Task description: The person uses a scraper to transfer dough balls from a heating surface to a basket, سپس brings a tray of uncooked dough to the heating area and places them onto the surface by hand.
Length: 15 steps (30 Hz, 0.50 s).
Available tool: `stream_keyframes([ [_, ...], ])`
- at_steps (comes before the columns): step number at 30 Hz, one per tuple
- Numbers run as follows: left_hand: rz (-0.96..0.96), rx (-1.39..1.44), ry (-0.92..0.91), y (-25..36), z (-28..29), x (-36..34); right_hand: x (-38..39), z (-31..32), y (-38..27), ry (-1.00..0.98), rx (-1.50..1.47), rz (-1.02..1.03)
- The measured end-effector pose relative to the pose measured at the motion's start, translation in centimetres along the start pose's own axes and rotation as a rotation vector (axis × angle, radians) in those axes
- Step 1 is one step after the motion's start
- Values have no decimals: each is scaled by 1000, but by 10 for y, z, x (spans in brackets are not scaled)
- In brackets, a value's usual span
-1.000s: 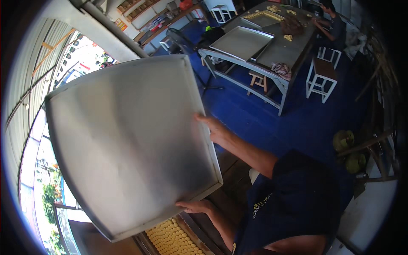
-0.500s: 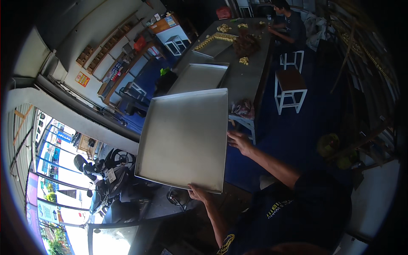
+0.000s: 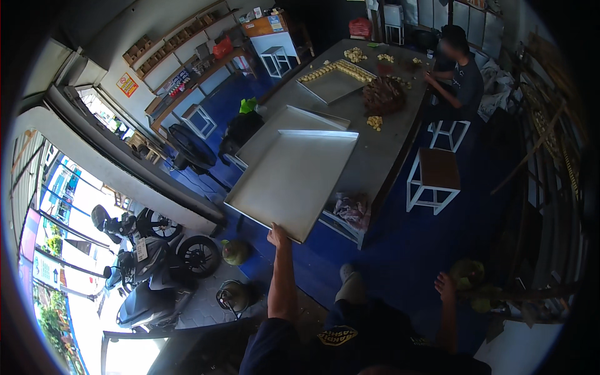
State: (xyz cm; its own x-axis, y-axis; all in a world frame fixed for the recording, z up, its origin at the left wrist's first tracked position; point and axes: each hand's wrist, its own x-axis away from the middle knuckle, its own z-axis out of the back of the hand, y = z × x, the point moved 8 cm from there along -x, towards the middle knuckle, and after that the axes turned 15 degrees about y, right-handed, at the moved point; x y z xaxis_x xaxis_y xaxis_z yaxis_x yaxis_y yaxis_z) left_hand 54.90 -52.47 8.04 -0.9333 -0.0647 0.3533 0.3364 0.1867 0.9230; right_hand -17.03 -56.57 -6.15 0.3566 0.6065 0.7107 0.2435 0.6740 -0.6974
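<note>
My left hand [image 3: 277, 232] grips the front edge of a large, shallow, silver tray [image 3: 290, 178], which lies over the near end of the metal-topped table [image 3: 369, 169] and overlaps a second silver tray [image 3: 272, 125]. Whether the held tray fully rests there I cannot tell. My right hand [image 3: 445, 284] is off the tray, low on the right, fingers apart and holding nothing. Farther along the table are a tray [image 3: 331, 89] with rows of pale dough pieces, small dough piles [image 3: 375, 122] and a dark brown mound [image 3: 381, 97]. Crumpled cloth [image 3: 352, 209] is at the near corner.
A person [image 3: 459, 81] sits at the table's right side, hands near its edge. Wood-topped stools [image 3: 434, 165] stand on the blue floor [image 3: 437, 250]. A fan [image 3: 187, 147] is left of the table; a parked motorbike [image 3: 140, 294] and gas cylinders [image 3: 234, 250] are at lower left.
The tray has moved from raised and tilted in both my hands down onto the table end. My right hand has let go and dropped to the right; my left hand still grips it.
</note>
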Motion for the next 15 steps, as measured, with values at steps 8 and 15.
stream_keyframes([
  [8, 8, -89, 54, -33, -126, -71, -67, 9, 18, -125, 347, 61],
  [15, 15, -253, 112, -74, -169, -108, -27, -13, -24, -85, 571, -80],
])
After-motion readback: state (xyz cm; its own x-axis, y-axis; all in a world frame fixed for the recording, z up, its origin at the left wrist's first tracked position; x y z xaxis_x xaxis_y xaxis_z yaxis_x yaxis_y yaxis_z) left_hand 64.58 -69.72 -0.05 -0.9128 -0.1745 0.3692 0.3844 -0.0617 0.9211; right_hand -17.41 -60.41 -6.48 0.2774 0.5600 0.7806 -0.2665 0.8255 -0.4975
